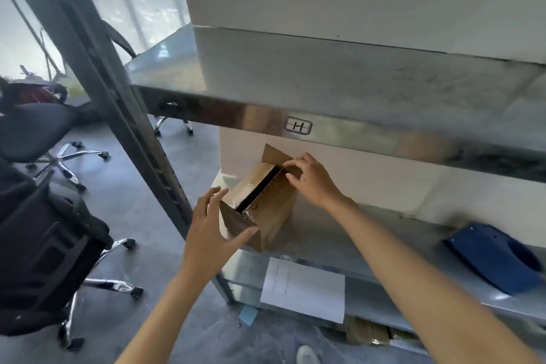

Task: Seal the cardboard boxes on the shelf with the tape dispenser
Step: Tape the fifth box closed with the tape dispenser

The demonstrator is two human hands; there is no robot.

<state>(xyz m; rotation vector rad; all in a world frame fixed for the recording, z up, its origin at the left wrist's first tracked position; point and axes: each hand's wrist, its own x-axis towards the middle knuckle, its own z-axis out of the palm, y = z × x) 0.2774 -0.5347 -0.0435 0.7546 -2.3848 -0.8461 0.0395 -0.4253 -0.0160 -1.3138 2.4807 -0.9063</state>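
Nearest you, your left hand (pixel 209 233) is spread open with the fingers straight. The thumb lies across the near end face of the cardboard box (pixel 274 216) and the fingertips sit at its left corner, so this hand steadies the box without gripping it. The box sits on the lower shelf (pixel 339 233) at the front left corner, turned at an angle. Its near bottom corner is right at the lip, above the white sheet of paper (pixel 304 287). If you push forward or left with any force, I judge it could slide off the edge to the floor, and an open palm would not catch it.

Along the top, the two long flaps lie down, but a dark gap (pixel 260 189) runs between them. Tape laid over that gap would bridge air, sag and probably peel, so bring the flaps edge to edge first.

Further in, your right hand (pixel 310 180) has its fingers and thumb curled round the right end of the standing flap (pixel 273 155), pinching it. That flap stands upright at the far end. Folded over the long flaps, it would keep the top from lying flat, and forcing it could crease or tear the card.

The tape dispenser (pixel 496 257) lies well apart to the right on the same shelf, and both your hands are busy. Letting go to reach for it may let the flaps spring up.

Farthest, the upper shelf (pixel 354 133) overhangs the box. Your knuckles or the dispenser could knock against it as you pull the tape.
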